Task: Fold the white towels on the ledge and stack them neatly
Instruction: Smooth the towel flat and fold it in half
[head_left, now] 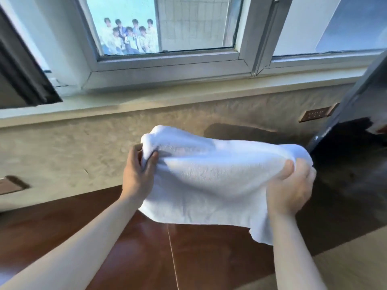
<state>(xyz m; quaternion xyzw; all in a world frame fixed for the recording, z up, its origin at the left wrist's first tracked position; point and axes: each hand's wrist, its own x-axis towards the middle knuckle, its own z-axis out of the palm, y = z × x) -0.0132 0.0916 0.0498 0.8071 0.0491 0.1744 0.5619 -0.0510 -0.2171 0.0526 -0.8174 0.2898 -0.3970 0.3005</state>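
A white towel point(209, 181) hangs in the air in front of me, stretched between both hands and sagging below them. My left hand point(137, 174) pinches its upper left corner, thumb over the cloth. My right hand point(291, 185) grips the upper right corner, fingers curled around the fabric. The towel's top edge is bunched into a soft hump, and its lower edge hangs loose over the brown floor. The pale window ledge point(146, 97) runs across the view behind and above the towel, with no other towels visible on it.
A window point(167, 28) with a group picture stuck on the glass stands above the ledge. Below it is a textured beige wall point(62, 147). A dark slanted panel point(345, 114) rises at the right. Brown glossy floor point(146, 248) lies underneath.
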